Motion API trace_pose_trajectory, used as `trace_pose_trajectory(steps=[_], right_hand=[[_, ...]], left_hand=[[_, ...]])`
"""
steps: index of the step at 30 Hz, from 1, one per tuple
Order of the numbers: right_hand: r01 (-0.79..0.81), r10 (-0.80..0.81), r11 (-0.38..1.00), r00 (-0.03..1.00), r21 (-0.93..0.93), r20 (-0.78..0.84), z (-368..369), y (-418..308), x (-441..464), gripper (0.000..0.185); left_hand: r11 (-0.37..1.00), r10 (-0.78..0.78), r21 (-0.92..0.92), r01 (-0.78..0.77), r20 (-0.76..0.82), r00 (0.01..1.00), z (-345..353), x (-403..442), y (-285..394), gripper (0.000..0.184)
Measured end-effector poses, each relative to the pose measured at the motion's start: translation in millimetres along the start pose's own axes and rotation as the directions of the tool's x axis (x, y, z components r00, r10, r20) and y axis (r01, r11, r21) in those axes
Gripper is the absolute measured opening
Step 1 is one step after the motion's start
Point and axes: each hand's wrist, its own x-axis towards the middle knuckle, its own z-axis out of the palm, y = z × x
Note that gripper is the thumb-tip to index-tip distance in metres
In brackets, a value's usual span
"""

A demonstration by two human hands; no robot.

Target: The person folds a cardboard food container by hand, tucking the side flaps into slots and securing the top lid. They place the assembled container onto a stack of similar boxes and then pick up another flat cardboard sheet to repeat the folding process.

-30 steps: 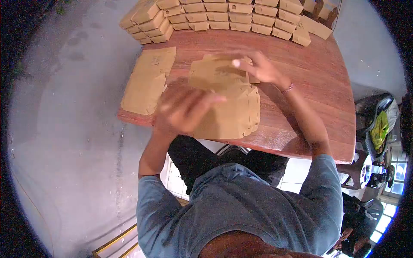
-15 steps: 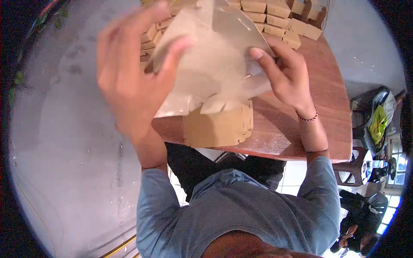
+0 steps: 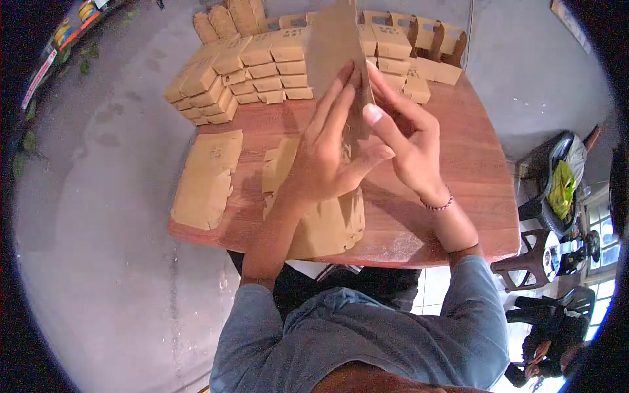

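A brown cardboard box blank [image 3: 335, 49] stands up on edge between my hands, folded along a crease and raised over the table. My left hand [image 3: 327, 154] presses its straight fingers against the left face, with the thumb pointing right. My right hand [image 3: 416, 141], with a braided band at the wrist, grips the right edge, thumb toward me. Below my left forearm lies a flat cardboard blank [image 3: 327, 229], partly hidden by the arm. Further left another flat blank [image 3: 208, 180] with notched edges rests on the wooden table [image 3: 452, 164].
Stacked closed cardboard boxes [image 3: 268, 69] line the back of the table, several layers high. Open boxes with cut-outs [image 3: 442, 49] stand at the back right. Beyond the right edge are a brown plastic stool [image 3: 527, 262], a chair holding bags [image 3: 557, 177] and a seated person [image 3: 547, 334].
The box blank has turned from facing me broadly to edge-on, folded between my hands. My left hand moved right and now presses on it. The view has shifted, revealing more of the table and stacks.
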Motion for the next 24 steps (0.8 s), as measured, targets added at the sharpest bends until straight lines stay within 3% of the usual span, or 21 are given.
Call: trace_pose_trajectory(steps=[5, 11, 12, 13, 15, 16, 17, 19, 21, 23, 24], right_hand=[[-0.008, 0.008, 1.000, 1.000, 0.002, -0.020, -4, 0, 1, 0.048], [0.115, -0.116, 0.987, 0.993, -0.110, -0.003, -6, 3, 0, 0.052], [0.101, -0.102, 0.989, 0.995, -0.106, -0.001, -6, 4, -1, 0.054], [0.105, -0.106, 0.988, 0.994, -0.109, -0.001, -8, 5, 1, 0.054], [0.325, -0.299, 0.873, 0.946, -0.363, 0.126, -11, 6, 5, 0.055], [0.360, -0.334, 0.840, 0.933, -0.405, 0.137, -10, 6, 6, 0.055], [0.362, -0.335, 0.838, 0.932, -0.408, 0.140, -12, 5, 8, 0.055], [0.427, -0.367, 0.770, 0.904, -0.475, 0.218, -16, 3, 11, 0.062], [0.367, -0.354, 0.807, 0.928, -0.463, 0.117, -20, 2, 13, 0.065], [0.300, -0.336, 0.836, 0.942, -0.459, 0.003, -26, 3, 16, 0.069], [0.231, -0.256, 0.920, 0.966, -0.317, -0.037, -30, 5, 18, 0.070]], left_hand=[[0.994, -0.061, -0.090, 0.062, 0.019, 0.998, -5, 5, 6, 0.070], [0.987, -0.041, -0.156, 0.037, -0.023, 0.999, -14, 7, 5, 0.070], [0.955, -0.134, -0.276, 0.108, -0.076, 0.988, -15, 8, 11, 0.067], [0.955, -0.130, -0.278, 0.103, -0.078, 0.989, -13, 9, 11, 0.067], [0.871, -0.285, -0.451, 0.192, -0.148, 0.947, -10, 11, 11, 0.058], [0.863, -0.306, -0.464, 0.199, -0.168, 0.937, -12, 15, 21, 0.041], [0.862, -0.305, -0.467, 0.195, -0.171, 0.937, -12, 14, 21, 0.041], [0.782, -0.480, -0.513, 0.352, -0.138, 0.866, -16, 12, 20, 0.029], [0.816, -0.441, -0.477, 0.326, -0.151, 0.885, -17, 9, 21, 0.021], [0.780, -0.503, -0.414, 0.468, 0.028, 0.864, -19, 5, 25, 0.018], [0.876, -0.398, -0.284, 0.391, 0.034, 0.917, -20, 7, 25, 0.016]])
